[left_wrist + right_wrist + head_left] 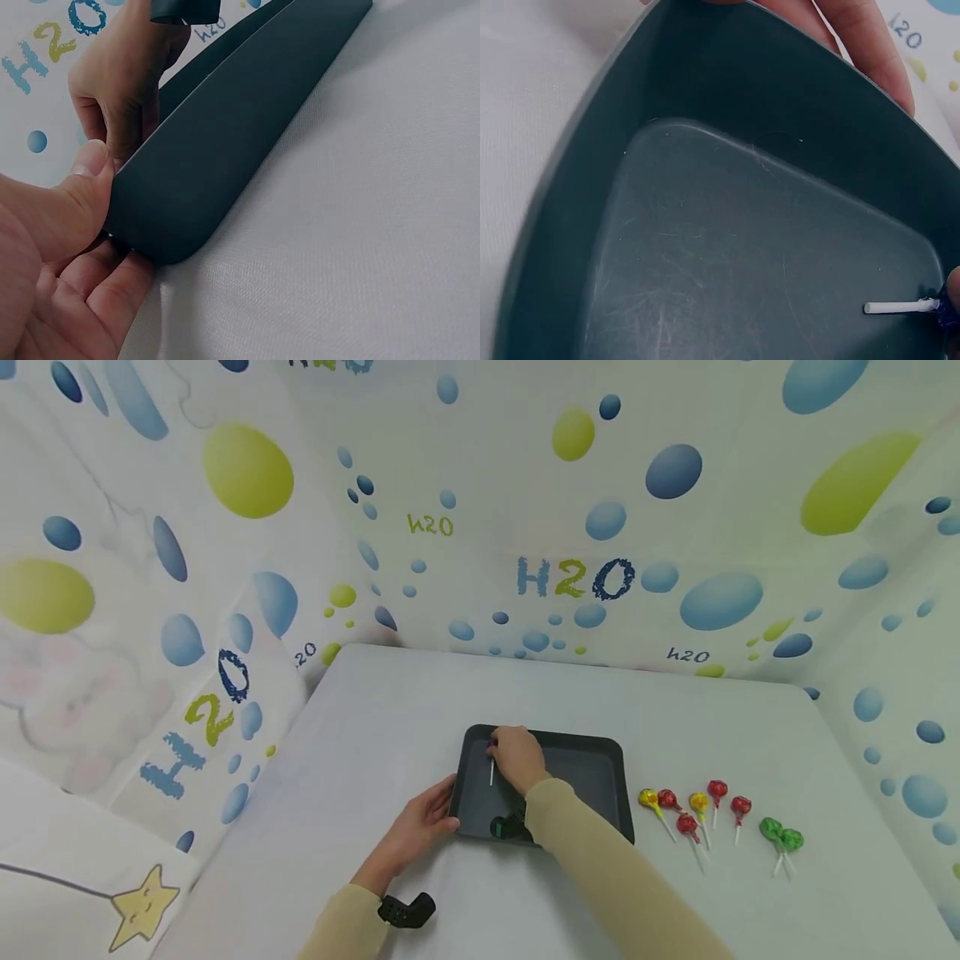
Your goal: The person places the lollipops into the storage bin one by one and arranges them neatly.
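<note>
While the head view gives the overall layout, the wrist views supply the contact details. In the head view, the dark tray (585, 785) lies on the white table (405, 718), and the right hand (517, 756) is inside the tray at about 10 o'clock from its centre. The right hand pinches the dark-wrapped head of a lollipop (915, 306), whose white stick points toward 6 o'clock in the head view. The right wrist view shows the wrapper as deep blue, with a fingertip against it at the 4 o'clock edge of the picture, and reveals fine scratches on the tray floor; the remaining fingers of this hand are out of that frame, so their spacing cannot be determined there. The left hand (420, 822) grips the tray at about 8 o'clock. Only the left wrist view shows this grip from outside: the thumb is at the rim, and the curled fingers sit beneath the lower edge of the corner, parted from the thumb by the wall's height. Only the head view shows the loose lollipops: two yellow lollipops (699, 802) and four red lollipops (717, 789) at about 3 o'clock from the tray, with two green lollipops (791, 840) farther out, between 3 and 4 o'clock.
</note>
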The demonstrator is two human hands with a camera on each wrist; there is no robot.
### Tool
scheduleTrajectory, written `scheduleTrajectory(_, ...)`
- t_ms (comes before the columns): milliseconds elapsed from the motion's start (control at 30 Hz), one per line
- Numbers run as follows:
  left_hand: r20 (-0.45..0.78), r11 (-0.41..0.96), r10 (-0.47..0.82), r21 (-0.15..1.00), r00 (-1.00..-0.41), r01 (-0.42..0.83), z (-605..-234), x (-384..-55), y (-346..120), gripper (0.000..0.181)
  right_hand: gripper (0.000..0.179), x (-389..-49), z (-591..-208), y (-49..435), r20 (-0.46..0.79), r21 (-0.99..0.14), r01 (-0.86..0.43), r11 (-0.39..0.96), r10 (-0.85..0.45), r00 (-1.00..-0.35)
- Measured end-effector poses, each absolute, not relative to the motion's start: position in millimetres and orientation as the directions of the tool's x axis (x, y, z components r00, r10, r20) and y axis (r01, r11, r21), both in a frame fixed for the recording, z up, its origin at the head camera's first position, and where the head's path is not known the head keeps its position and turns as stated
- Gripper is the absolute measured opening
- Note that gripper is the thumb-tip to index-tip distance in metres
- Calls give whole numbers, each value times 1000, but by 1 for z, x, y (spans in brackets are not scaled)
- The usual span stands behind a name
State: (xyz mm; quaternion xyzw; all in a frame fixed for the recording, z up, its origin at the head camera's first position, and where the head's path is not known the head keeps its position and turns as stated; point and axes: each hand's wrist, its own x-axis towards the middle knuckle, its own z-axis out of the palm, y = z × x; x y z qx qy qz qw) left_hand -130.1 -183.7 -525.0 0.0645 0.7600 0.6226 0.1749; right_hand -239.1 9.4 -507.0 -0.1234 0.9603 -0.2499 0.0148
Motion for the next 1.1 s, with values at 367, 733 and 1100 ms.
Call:
scheduleTrajectory(367,-205,210,328,968,-922,-140,-530,-122,-187,73,16,-231,-513,10,-3,-456,-215,864,-243,-970)
scheduleTrajectory(733,-204,192,330,970,-922,-146,-528,-127,-183,74,10,-238,-515,13,47,-463,-221,859,-225,-973)
scheduleTrajectory(1100,-183,228,319,967,-930,-112,-527,-130,-184,72,12,-242,-511,12,24,-485,-204,850,-220,-975)
